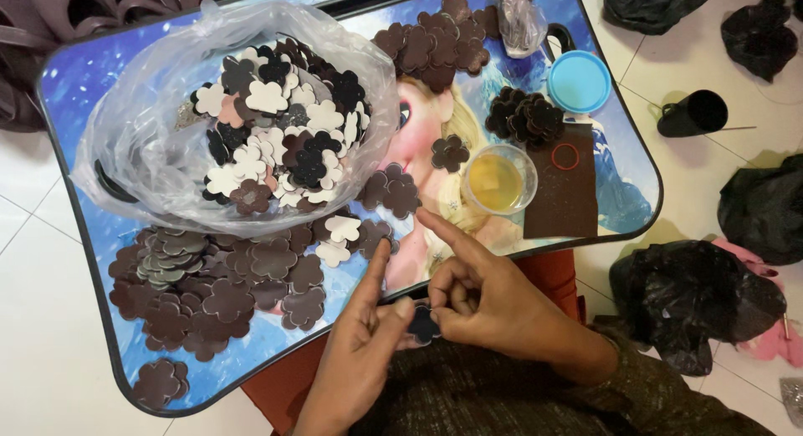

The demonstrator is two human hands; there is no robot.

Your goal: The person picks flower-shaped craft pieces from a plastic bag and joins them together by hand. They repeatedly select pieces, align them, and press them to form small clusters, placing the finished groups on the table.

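Both hands meet just below the near edge of the lap tray [84, 235]. Left hand [355, 352]: fingers loosely extended, thumb tip pressed on a small dark flower cutout [422, 325]. Right hand [485, 298]: thumb and curled fingers pinch the same cutout (index finger extended toward the tray). Brown flower cutouts [217, 289] piled nearby.

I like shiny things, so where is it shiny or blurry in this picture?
In the head view, glare shines on the clear plastic bag and the tray's blue surface; the left hand and right hand look slightly soft around the dark flower piece; shadows are faint.
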